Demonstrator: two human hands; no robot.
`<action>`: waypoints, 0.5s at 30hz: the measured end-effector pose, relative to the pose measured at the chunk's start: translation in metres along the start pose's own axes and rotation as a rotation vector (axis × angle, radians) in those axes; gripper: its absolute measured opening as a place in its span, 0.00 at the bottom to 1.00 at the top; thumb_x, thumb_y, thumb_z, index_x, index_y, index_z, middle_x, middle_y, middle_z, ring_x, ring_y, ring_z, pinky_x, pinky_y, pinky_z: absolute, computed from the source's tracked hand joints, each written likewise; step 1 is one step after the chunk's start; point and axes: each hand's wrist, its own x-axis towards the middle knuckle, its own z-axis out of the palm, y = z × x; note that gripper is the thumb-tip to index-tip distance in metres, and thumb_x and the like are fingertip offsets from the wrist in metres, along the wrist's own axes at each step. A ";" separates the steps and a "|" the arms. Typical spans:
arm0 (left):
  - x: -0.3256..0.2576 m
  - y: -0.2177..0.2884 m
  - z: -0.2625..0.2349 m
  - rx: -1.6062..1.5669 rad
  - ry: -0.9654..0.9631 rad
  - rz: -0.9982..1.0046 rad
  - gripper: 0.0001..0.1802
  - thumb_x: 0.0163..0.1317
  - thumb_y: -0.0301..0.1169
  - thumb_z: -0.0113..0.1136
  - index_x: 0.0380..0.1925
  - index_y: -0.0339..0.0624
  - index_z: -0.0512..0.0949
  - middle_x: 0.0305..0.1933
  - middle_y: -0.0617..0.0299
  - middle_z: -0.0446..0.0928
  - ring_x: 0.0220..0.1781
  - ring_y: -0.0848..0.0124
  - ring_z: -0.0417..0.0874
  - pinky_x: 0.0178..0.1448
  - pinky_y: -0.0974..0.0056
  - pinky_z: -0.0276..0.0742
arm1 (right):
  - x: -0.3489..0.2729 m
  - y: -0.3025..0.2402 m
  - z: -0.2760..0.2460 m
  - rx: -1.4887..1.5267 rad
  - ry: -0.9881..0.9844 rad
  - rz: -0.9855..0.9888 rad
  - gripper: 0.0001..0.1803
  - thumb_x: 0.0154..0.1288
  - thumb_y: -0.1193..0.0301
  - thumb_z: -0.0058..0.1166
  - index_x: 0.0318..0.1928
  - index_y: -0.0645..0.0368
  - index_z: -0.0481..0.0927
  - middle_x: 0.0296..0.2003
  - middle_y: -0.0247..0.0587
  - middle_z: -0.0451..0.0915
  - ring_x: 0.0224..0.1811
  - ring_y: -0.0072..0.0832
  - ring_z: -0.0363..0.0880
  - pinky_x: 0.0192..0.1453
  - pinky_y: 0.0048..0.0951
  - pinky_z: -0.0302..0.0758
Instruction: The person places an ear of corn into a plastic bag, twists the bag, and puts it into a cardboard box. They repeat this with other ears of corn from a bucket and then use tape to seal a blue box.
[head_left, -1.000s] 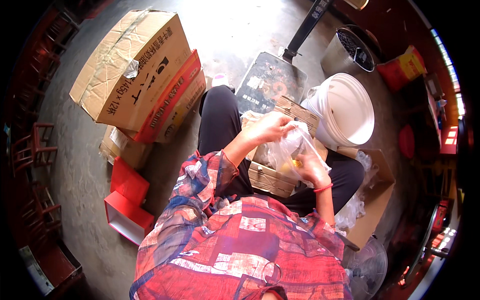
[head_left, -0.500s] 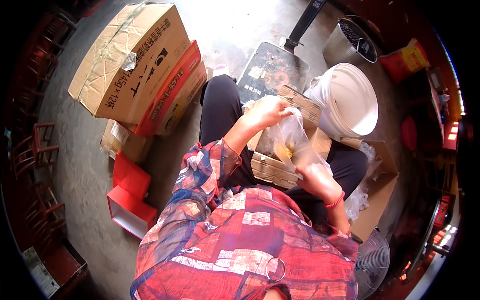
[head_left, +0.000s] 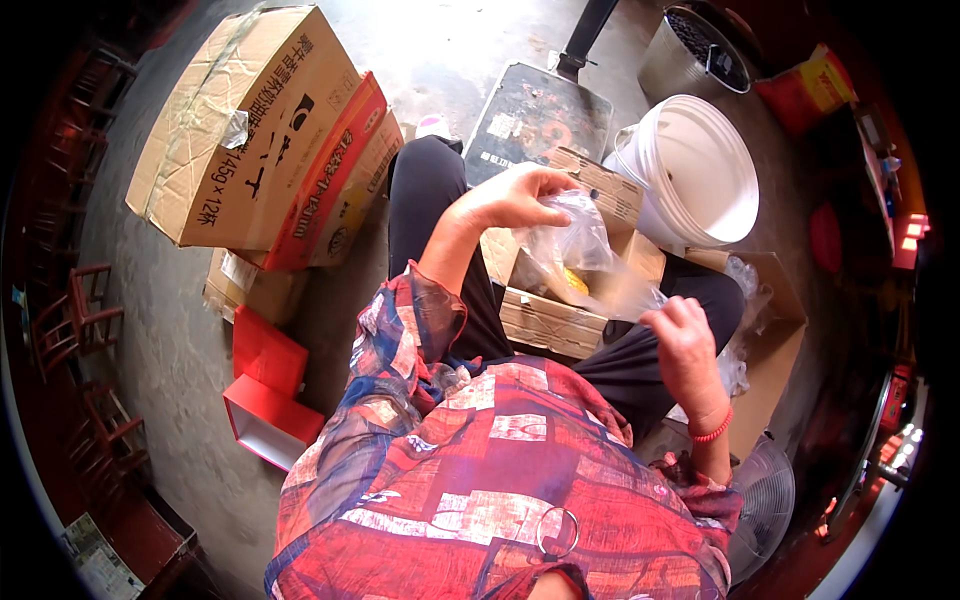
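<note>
A clear plastic bag (head_left: 598, 243) was stretched over the open cardboard box (head_left: 555, 325), which was set between the dark-trousered legs (head_left: 428, 190). The left hand (head_left: 515, 200) was curved and half open at the upper end of the bag; whether the film was really gripped by it could not be told. By the right hand (head_left: 688, 350) the lower corner of the bag was pinched between closed fingertips.

The handling was judged to be midway: a yellow item (head_left: 575, 281) was seen in or behind the film, but no knot or seal could be made out. Crumpled clear plastic (head_left: 738, 370) was kept in the right-hand carton (head_left: 775, 350); whether it was finished or unused could not be told.

Large dark characters and figures were printed on the tall brown carton (head_left: 190, 130), and pale lettering on the red-banded carton (head_left: 335, 180). Pale characters were also shown on the platform scale (head_left: 550, 105), while the marking of the red-and-yellow sack (head_left: 810, 95) was too small to be read
</note>
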 end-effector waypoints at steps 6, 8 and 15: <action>-0.003 0.007 -0.008 -0.084 0.044 0.081 0.28 0.46 0.22 0.54 0.53 0.39 0.73 0.46 0.59 0.77 0.47 0.74 0.75 0.54 0.71 0.69 | -0.014 0.021 -0.002 0.000 0.385 0.128 0.09 0.47 0.85 0.51 0.30 0.62 0.76 0.29 0.42 0.69 0.32 0.36 0.69 0.36 0.30 0.68; -0.005 0.004 -0.007 0.226 0.259 -0.006 0.20 0.46 0.25 0.54 0.43 0.38 0.78 0.34 0.63 0.78 0.34 0.75 0.74 0.43 0.71 0.72 | -0.015 0.023 0.003 0.052 0.448 0.199 0.09 0.50 0.86 0.51 0.33 0.63 0.76 0.29 0.42 0.69 0.32 0.35 0.70 0.36 0.29 0.69; -0.006 0.004 -0.015 -0.011 0.226 -0.165 0.09 0.52 0.30 0.60 0.20 0.34 0.76 0.21 0.73 0.70 0.22 0.82 0.66 0.29 0.73 0.65 | -0.017 0.031 0.017 0.178 0.556 0.316 0.08 0.58 0.85 0.48 0.38 0.64 0.75 0.32 0.42 0.70 0.32 0.30 0.73 0.36 0.24 0.71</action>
